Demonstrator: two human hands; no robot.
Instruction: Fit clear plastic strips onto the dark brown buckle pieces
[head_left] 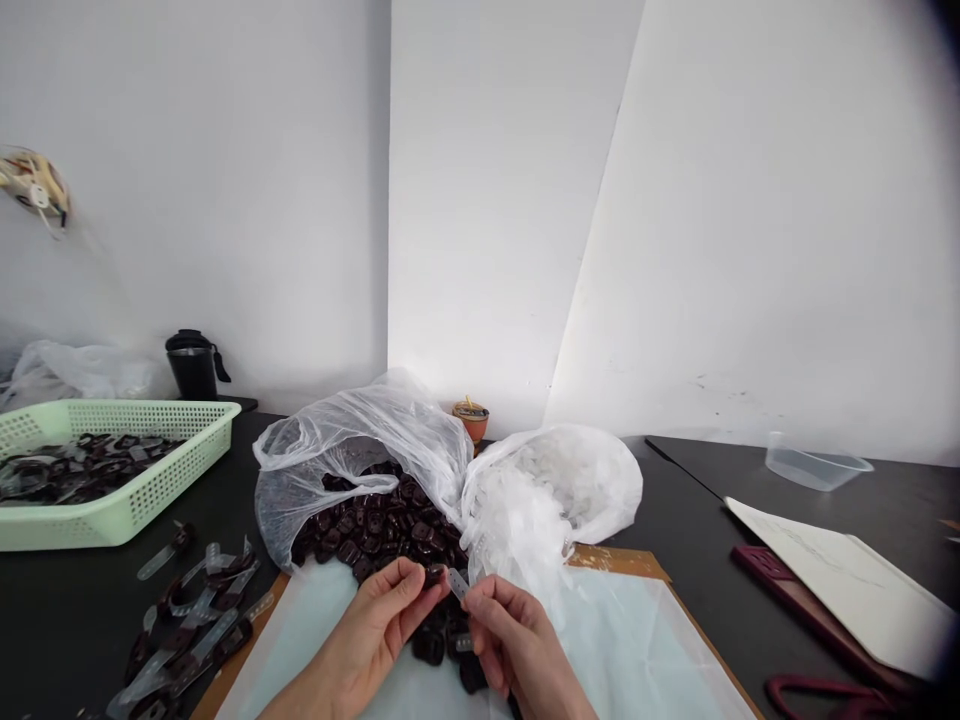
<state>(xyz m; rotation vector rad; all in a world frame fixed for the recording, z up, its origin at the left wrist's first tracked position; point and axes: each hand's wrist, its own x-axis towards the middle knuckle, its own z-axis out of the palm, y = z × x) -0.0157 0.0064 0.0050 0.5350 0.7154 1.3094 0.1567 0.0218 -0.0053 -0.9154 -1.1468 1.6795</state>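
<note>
My left hand (pixel 367 622) pinches a small, glossy dark-brown plastic buckle (pixel 433 575) between thumb and fingers. Facing it, my right hand (pixel 519 640) grips a clear plastic strap (pixel 457 584) with small holes, its free end close to the buckle; whether they touch I cannot tell. Loose dark buckles (pixel 429 645) lie below my fingers on a pale blue sheet (pixel 622 640). Behind my hands, a heap of dark buckles (pixel 367 525) spills from a clear plastic bag (pixel 330 430). White translucent straps (pixel 517 520) pour from a second bag (pixel 600 470) on its right.
Several joined buckles and straps (pixel 202 620) are piled at left, beside a light green basket (pixel 180 475) holding more. A black cup (pixel 192 362) and small orange pot (pixel 472 420) stand behind. At right are a clear tray (pixel 817 465), paper (pixel 840 570) and a dark-red handle (pixel 825 690).
</note>
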